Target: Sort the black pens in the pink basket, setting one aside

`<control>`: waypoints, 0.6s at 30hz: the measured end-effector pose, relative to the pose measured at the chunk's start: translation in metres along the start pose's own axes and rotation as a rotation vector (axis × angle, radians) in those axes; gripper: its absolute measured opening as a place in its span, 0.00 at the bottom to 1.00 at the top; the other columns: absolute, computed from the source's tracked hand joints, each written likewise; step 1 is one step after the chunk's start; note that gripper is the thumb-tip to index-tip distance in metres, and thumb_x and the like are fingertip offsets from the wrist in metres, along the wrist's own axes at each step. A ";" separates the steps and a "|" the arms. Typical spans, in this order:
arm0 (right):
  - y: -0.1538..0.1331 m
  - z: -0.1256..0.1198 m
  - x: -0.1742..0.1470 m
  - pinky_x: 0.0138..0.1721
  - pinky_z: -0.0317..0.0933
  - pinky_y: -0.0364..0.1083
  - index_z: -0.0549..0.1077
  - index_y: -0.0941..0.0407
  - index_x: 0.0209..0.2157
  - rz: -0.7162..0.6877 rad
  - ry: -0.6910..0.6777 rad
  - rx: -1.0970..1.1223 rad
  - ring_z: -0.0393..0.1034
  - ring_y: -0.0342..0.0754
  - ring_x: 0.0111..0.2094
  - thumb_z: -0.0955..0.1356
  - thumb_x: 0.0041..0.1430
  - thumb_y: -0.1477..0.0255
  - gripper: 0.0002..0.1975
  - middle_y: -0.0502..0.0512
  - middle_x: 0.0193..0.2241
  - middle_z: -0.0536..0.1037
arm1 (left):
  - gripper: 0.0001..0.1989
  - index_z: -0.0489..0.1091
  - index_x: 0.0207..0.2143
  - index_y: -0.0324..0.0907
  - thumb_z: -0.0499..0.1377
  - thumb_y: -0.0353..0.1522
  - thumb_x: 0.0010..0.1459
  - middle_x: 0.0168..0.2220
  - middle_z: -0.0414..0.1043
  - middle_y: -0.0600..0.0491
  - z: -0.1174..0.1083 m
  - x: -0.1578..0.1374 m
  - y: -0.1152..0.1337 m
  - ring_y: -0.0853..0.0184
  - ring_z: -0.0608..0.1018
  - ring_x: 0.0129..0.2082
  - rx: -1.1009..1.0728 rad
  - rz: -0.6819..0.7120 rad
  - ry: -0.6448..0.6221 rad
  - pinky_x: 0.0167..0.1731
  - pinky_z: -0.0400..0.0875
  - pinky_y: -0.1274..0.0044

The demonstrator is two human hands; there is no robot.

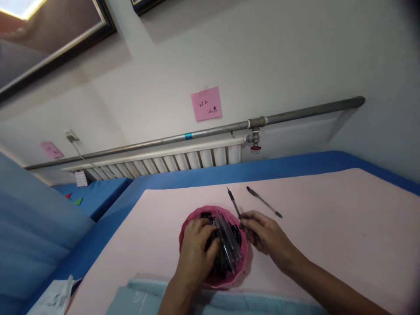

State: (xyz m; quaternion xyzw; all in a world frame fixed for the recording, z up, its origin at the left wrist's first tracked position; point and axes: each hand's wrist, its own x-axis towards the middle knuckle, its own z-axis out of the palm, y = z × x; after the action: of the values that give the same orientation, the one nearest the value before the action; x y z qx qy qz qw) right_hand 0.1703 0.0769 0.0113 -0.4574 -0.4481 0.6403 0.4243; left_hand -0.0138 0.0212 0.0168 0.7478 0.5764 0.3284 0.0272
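Observation:
A pink basket [183, 227] stands on the pale pink table cover, full of clear pen barrels [226, 236] and small black pen parts. My left hand [198, 245] reaches into it with bent fingers; whether the fingertips hold a part is hidden. At the basket's right rim, my right hand [264, 234] pinches a pen [233, 202] with a clear barrel and black grip. Its bare tip points up and away from me. Beyond that hand, a capped black pen [264, 201] lies on the cover.
A light blue cloth [131, 299] lies along the near edge. Papers [52, 297] sit at the lower left, beside a blue curtain [29, 227]. Behind the table are a white radiator [183, 161], a metal pipe [216, 131] and a red-handled valve [255, 148].

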 end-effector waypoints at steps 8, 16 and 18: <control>0.004 -0.004 0.008 0.15 0.44 0.37 0.69 0.57 0.29 0.001 0.002 0.042 0.54 0.36 0.14 0.68 0.44 0.66 0.10 0.42 0.14 0.63 | 0.15 0.70 0.43 0.47 0.57 0.34 0.52 0.50 0.67 0.49 0.023 -0.003 0.022 0.50 0.61 0.52 0.169 0.115 -0.250 0.47 0.58 0.56; -0.001 -0.005 0.004 0.15 0.44 0.37 0.68 0.57 0.29 0.002 0.004 -0.024 0.56 0.36 0.15 0.67 0.47 0.66 0.09 0.46 0.18 0.68 | 0.09 0.73 0.36 0.44 0.56 0.32 0.52 0.49 0.68 0.48 0.013 -0.003 0.007 0.51 0.61 0.53 0.200 0.064 -0.261 0.48 0.56 0.57; -0.002 -0.005 0.003 0.15 0.44 0.37 0.68 0.57 0.29 -0.002 0.006 -0.030 0.57 0.37 0.16 0.67 0.47 0.66 0.09 0.47 0.19 0.70 | 0.09 0.73 0.35 0.44 0.56 0.29 0.50 0.50 0.67 0.48 0.013 -0.003 0.005 0.51 0.61 0.53 0.202 0.057 -0.262 0.49 0.56 0.57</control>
State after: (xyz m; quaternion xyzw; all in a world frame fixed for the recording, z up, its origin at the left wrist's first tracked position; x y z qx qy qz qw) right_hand 0.1744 0.0814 0.0116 -0.4653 -0.4566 0.6318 0.4194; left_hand -0.0029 0.0210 0.0069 0.7992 0.5765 0.1691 0.0177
